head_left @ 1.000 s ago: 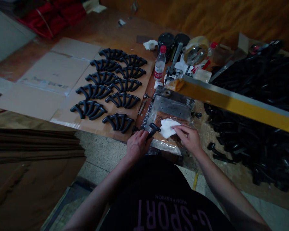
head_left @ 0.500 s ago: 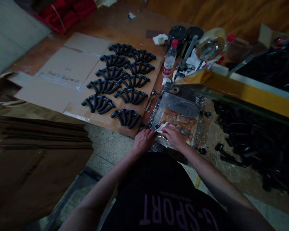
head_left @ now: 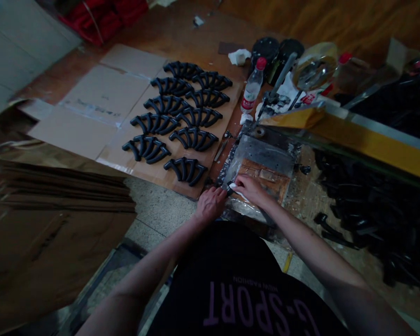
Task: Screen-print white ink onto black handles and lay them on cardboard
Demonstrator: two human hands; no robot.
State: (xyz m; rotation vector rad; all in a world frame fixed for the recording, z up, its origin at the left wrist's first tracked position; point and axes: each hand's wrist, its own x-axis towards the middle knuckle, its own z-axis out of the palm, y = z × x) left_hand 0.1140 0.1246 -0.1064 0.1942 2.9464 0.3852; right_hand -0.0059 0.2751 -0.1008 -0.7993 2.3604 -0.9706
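Observation:
My left hand is closed around a small black part at the near edge of the metal plate. Fingers pinched, my right hand grips a white cloth against that same part. Most of the black part is hidden by my fingers. On the cardboard sheet to the left lie several groups of curved black parts, set out in two columns. A heap of loose black parts fills the right side of the bench.
A bottle with a red cap stands behind the plate, beside dark jars and a roll of clear tape. A yellow-sided tray edge crosses the right. Stacked cardboard rises at the lower left.
My right hand has shifted slightly with the white cloth, which now shows less outside the fingers. My left hand keeps its hold. The whole view has moved a little.

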